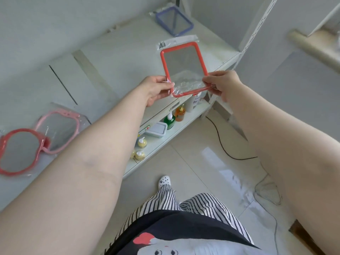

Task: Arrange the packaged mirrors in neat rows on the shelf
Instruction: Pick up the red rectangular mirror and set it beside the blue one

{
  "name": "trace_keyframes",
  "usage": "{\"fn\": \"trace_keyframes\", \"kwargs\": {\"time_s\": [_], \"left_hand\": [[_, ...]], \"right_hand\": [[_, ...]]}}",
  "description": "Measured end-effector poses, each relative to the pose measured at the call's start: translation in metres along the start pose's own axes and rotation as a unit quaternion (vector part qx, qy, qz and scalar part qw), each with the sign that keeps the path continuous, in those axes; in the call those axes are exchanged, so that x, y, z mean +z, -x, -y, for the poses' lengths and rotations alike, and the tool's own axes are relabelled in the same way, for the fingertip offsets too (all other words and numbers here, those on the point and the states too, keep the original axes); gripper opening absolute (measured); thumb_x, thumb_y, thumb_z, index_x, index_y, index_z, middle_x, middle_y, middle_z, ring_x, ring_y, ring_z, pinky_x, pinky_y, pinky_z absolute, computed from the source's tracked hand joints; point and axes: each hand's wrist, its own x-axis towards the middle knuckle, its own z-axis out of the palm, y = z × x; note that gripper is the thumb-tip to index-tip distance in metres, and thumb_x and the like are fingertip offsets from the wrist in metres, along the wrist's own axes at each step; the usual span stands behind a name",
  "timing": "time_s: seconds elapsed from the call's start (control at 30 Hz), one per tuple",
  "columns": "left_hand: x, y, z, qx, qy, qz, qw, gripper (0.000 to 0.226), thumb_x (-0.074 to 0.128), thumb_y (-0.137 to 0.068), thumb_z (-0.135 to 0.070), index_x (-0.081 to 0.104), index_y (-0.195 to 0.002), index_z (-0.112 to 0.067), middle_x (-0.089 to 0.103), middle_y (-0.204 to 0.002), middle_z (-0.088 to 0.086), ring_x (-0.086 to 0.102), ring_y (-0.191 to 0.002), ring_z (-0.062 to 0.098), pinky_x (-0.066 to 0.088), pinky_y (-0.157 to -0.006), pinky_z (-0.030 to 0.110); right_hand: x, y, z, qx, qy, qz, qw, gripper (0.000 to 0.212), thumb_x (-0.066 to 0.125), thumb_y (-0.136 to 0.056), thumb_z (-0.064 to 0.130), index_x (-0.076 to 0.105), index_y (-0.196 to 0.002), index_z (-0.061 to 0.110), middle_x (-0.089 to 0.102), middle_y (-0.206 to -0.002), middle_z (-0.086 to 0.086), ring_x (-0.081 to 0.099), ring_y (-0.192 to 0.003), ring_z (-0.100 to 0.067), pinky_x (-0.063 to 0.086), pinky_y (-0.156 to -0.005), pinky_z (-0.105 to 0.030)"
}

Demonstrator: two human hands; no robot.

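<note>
An orange-framed rectangular mirror (184,65) in clear plastic wrap is held over the front right part of the white shelf (114,57). My left hand (156,89) pinches its lower left corner and my right hand (220,85) grips its lower right corner. A blue-framed rectangular mirror (173,21) lies packaged at the back right of the shelf. At the left end lie a red heart-shaped mirror (18,151) and a pink heart-shaped mirror (58,129), overlapping, both in plastic bags.
A lower shelf (165,137) holds pump bottles (170,120) and a lidded white box (157,130). A slotted upright post (257,24) stands at the shelf's right end. A black cable (224,148) and a grey cable run across the tiled floor.
</note>
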Motion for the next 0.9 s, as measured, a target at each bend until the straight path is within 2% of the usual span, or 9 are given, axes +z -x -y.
{"fn": "trace_keyframes", "kwargs": {"time_s": [0.17, 0.33, 0.53, 0.7, 0.77, 0.9], "left_hand": [[0.03, -0.036, -0.016, 0.0, 0.0, -0.006, 1.0, 0.041, 0.063, -0.085, 0.004, 0.057, -0.125, -0.002, 0.067, -0.091, 0.003, 0.066, -0.075, 0.012, 0.057, -0.06, 0.016], [0.056, -0.072, -0.02, 0.001, 0.019, -0.035, 0.999, 0.043, 0.064, -0.084, 0.004, 0.056, -0.126, -0.001, 0.068, -0.095, 0.004, 0.067, -0.08, 0.014, 0.058, -0.067, 0.02], [0.1, -0.098, -0.027, 0.002, 0.072, -0.107, 0.992, 0.048, 0.063, -0.085, 0.005, 0.052, -0.131, -0.001, 0.067, -0.091, 0.004, 0.067, -0.074, 0.013, 0.059, -0.064, 0.019], [0.126, -0.102, -0.028, 0.014, 0.104, -0.177, 0.979, 0.046, 0.063, -0.085, 0.005, 0.053, -0.129, 0.0, 0.066, -0.097, 0.007, 0.066, -0.074, 0.014, 0.059, -0.062, 0.018], [0.127, -0.101, -0.03, 0.022, 0.117, -0.206, 0.971, 0.045, 0.064, -0.084, 0.006, 0.054, -0.128, 0.001, 0.066, -0.092, 0.005, 0.065, -0.073, 0.014, 0.059, -0.061, 0.017], [0.113, -0.098, -0.035, 0.029, 0.127, -0.266, 0.955, 0.045, 0.065, -0.083, 0.006, 0.054, -0.127, 0.002, 0.065, -0.089, 0.004, 0.064, -0.073, 0.014, 0.056, -0.056, 0.013]], "right_hand": [[-0.022, -0.04, 0.013, 0.004, 0.021, -0.009, 1.0, 0.022, 0.076, -0.078, 0.005, 0.071, -0.1, 0.007, 0.065, -0.082, -0.005, 0.064, -0.063, -0.013, 0.061, -0.071, -0.027], [-0.043, -0.087, 0.022, 0.005, 0.034, 0.017, 0.999, 0.015, 0.076, -0.078, 0.007, 0.071, -0.092, 0.009, 0.066, -0.079, -0.005, 0.064, -0.061, -0.012, 0.061, -0.072, -0.027], [-0.073, -0.145, 0.038, -0.019, 0.07, 0.072, 0.995, 0.008, 0.075, -0.08, 0.004, 0.068, -0.084, 0.007, 0.063, -0.072, -0.005, 0.058, -0.046, -0.006, 0.058, -0.062, -0.019], [-0.085, -0.179, 0.053, -0.037, 0.104, 0.137, 0.984, 0.01, 0.075, -0.079, 0.007, 0.068, -0.074, 0.012, 0.065, -0.062, -0.002, 0.057, -0.045, -0.006, 0.057, -0.066, -0.021], [-0.081, -0.188, 0.057, -0.041, 0.098, 0.172, 0.979, 0.009, 0.074, -0.08, 0.006, 0.068, -0.076, 0.011, 0.066, -0.067, -0.004, 0.057, -0.043, -0.005, 0.058, -0.069, -0.022], [-0.057, -0.201, 0.067, -0.049, 0.098, 0.229, 0.967, 0.011, 0.069, -0.082, 0.001, 0.066, -0.078, 0.01, 0.065, -0.074, -0.006, 0.061, -0.047, -0.004, 0.058, -0.059, -0.018]]}}
